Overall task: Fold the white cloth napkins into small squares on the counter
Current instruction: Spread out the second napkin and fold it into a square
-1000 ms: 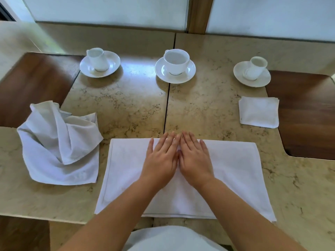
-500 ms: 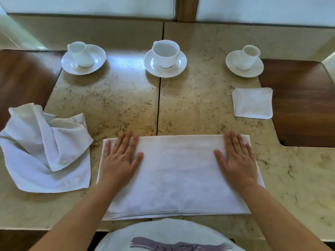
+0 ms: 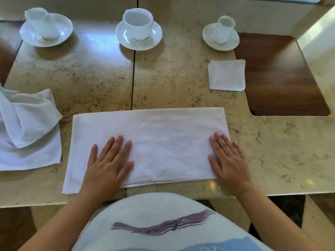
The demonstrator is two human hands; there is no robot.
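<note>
In front of you a half-folded napkin lies on the counter, your hands flat on its near corners. A crumpled napkin lies left, a folded square far right, three cups on saucers behind.

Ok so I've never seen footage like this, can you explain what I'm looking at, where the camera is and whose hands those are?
No machine here: a person wears a wide-angle camera on the head, looking down at their own two bare hands. The left hand and right hand lie flat, pressing a white cloth napkin folded into a long rectangle on the beige marble counter. Nothing is gripped. To the left lies a crumpled white napkin; at the right, a napkin already folded into a small square. Along the far side stand three white cups on saucers.
</note>
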